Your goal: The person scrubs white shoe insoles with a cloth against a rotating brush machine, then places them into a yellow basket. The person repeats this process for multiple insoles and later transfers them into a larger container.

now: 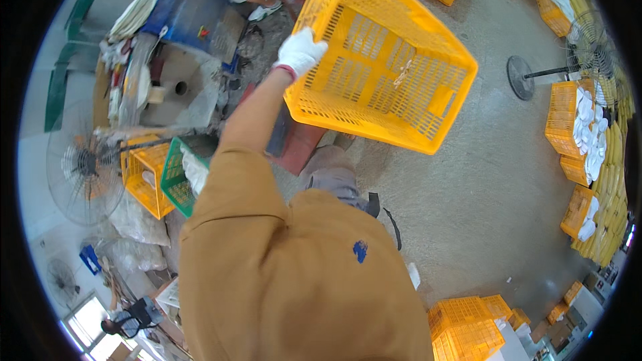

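Nearest us is our soft brown cloth shirt (pixel 301 281), marked by a ragged blue patch (pixel 360 251) in which we cannot make out any writing. Beside its right edge shows a scrap of white, perhaps our right hand (pixel 414 275); we cannot tell how its fingers stand. Our left arm reaches forward, elbow nearly straight, and our left hand (pixel 302 52), in a white glove with a reddish cuff, is clamped on the rim of a slotted yellow plastic crate (pixel 374 83). The crate hangs tilted ahead of us, above the smooth grey floor (pixel 481 207). Farther right stands a round-based fan (pixel 520 78).
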`<control>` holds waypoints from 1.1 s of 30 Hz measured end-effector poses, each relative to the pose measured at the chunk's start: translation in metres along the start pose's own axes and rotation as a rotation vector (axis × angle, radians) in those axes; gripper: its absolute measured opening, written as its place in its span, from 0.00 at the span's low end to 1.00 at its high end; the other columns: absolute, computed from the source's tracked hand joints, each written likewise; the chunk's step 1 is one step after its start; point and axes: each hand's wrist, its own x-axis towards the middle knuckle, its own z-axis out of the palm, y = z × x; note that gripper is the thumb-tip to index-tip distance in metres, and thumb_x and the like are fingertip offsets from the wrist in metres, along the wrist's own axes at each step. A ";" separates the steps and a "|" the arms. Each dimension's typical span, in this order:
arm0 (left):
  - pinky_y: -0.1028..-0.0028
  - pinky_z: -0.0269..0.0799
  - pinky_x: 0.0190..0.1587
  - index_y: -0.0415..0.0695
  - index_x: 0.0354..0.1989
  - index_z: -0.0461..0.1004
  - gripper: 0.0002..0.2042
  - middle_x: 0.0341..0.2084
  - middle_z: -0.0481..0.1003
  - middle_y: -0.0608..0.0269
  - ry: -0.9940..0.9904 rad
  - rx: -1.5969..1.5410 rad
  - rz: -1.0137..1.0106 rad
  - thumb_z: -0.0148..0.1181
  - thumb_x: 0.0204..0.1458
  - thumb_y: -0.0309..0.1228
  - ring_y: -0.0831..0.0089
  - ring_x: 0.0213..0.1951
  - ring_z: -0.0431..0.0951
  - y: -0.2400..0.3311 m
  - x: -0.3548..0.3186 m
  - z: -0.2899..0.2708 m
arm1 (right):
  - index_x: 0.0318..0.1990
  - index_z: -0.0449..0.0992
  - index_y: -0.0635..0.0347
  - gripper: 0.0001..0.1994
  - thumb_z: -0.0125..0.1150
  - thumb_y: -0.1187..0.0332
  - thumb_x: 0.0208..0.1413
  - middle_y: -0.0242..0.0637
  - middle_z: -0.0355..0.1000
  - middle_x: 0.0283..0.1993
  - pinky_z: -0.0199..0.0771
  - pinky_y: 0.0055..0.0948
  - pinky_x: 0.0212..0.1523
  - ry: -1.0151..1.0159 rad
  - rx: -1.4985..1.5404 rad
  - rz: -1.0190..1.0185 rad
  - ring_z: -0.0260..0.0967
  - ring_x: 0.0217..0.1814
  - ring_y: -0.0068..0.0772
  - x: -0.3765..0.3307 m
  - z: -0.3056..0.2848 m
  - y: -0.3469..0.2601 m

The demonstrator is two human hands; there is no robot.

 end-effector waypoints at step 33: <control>0.70 0.67 0.27 0.47 0.52 0.76 0.10 0.31 0.74 0.69 -1.206 0.085 -0.094 0.59 0.65 0.33 0.73 0.28 0.72 0.149 -0.094 0.410 | 0.59 0.82 0.47 0.22 0.55 0.49 0.64 0.46 0.79 0.59 0.72 0.46 0.63 0.354 -0.603 -0.309 0.75 0.59 0.54 -0.025 0.062 0.098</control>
